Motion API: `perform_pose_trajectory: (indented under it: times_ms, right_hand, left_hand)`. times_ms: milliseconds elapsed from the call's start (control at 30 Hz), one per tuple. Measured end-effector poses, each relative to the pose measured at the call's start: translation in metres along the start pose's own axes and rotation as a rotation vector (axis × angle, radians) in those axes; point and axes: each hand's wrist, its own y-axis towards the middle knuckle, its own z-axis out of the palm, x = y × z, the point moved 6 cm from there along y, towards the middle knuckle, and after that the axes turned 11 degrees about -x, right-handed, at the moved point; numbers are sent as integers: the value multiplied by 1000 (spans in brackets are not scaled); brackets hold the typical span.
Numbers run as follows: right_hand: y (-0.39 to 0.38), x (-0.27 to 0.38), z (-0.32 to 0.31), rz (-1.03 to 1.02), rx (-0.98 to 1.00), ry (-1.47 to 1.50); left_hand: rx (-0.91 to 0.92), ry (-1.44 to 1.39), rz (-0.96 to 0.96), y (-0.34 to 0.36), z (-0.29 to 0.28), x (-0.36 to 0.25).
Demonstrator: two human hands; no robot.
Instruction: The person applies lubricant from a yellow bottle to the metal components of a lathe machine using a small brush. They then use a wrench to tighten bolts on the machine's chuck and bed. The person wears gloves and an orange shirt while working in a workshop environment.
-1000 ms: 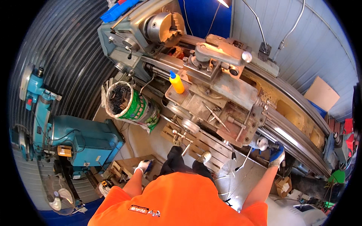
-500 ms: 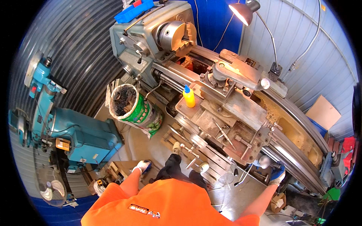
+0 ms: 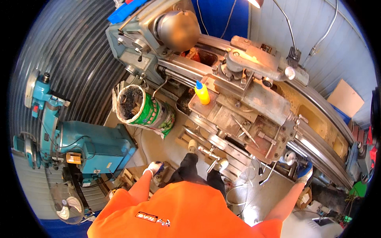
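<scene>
My right hand (image 3: 304, 173), in a white and blue glove, is closed on a handle at the lathe's lower right, beside the leadscrew (image 3: 301, 150). My gloved left hand (image 3: 154, 169) hangs beside my dark trousers with fingers curled; whether anything is in them is hidden. The lathe's chuck (image 3: 177, 29) is blurred, as if spinning. On the carriage (image 3: 254, 127) stand a yellow bottle with blue cap (image 3: 202, 95) and a few loose metal tools (image 3: 244, 131), below the tool post (image 3: 234, 67).
A sack of dark swarf (image 3: 156, 117) stands by the headstock. A teal machine (image 3: 95, 146) is at left, a fan (image 3: 67, 204) below it. A slatted board (image 3: 232, 162) lies at my feet, with cables (image 3: 242, 190) nearby. A lamp (image 3: 254, 3) and cardboard (image 3: 343, 97) are at back right.
The chuck, sharp in both earlier frames, is now blurred as if turning. The view has shifted slightly. Both my hands stay in about the same places.
</scene>
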Motion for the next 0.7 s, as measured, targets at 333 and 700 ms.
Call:
perform_pose_trajectory:
  times_ms: [333, 700]
  right_hand:
    - [3, -6, -2, 305, -45, 200]
    - [1, 0, -8, 283, -51, 211]
  left_hand:
    - [444, -219, -121, 47, -8, 49]
    - [588, 87, 197, 88, -21, 53]
